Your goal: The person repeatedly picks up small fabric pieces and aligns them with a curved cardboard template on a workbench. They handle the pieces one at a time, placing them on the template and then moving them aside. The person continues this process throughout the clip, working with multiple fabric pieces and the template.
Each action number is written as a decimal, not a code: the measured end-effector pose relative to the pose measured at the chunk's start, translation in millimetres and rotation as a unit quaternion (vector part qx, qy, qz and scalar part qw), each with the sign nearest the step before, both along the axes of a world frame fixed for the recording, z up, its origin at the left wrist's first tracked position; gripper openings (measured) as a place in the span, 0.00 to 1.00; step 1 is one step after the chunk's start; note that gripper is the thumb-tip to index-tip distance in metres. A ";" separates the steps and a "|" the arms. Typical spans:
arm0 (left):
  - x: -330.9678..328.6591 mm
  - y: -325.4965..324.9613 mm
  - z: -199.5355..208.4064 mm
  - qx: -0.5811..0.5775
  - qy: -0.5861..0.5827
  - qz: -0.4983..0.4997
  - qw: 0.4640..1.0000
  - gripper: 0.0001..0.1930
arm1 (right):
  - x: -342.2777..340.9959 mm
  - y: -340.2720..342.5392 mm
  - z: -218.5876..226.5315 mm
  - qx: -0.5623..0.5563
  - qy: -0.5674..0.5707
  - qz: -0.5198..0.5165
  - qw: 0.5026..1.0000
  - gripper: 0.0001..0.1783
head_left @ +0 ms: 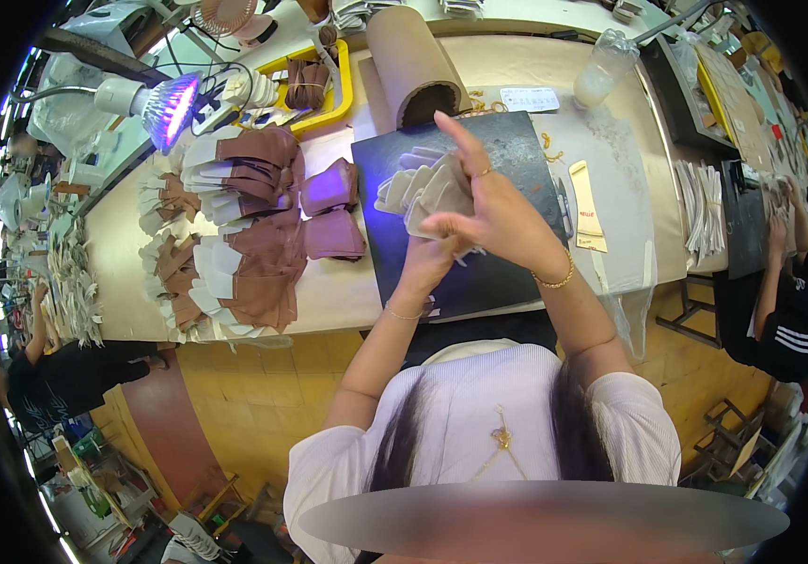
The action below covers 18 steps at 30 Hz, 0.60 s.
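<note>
Above a dark flat board (488, 288) on the table, my left hand (430, 261) is closed round the lower end of a fanned bundle of pale beige-grey cut pieces (437, 193), which look like fabric. My right hand (515, 221) is beside the bundle on its right, thumb and fingers spread. Its thumb reaches across the bundle's near end, close to my left hand; whether it touches is hard to make out. Left of the board lie two folded mauve bundles (335, 235), and beyond them fanned stacks of brown and whitish pieces (267, 268).
A lit lamp (169, 108) hangs over the left side. At the back are a yellow tray (343, 89) and a large cardboard tube (413, 56). A plastic bottle (604, 70) and a yellow strip (587, 207) are to the right. Other people work at both sides.
</note>
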State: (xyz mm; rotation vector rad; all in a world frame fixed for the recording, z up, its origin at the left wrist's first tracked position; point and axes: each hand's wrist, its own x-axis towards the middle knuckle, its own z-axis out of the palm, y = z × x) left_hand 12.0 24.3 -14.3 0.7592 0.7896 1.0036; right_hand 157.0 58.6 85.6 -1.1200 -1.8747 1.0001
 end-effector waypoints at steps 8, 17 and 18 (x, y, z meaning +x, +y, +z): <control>2.0 -2.4 11.5 0.015 0.060 0.048 0.997 0.34 | 27.6 -19.3 -40.6 -0.079 0.021 0.044 0.996 0.52; -5.1 98.4 37.3 0.451 0.531 0.183 0.694 0.42 | 136.6 -35.2 -30.9 -0.208 0.095 -0.148 0.962 0.35; -4.8 120.1 34.7 0.467 0.547 0.203 0.664 0.46 | 158.8 -35.0 -26.4 -0.178 0.075 -0.133 0.972 0.35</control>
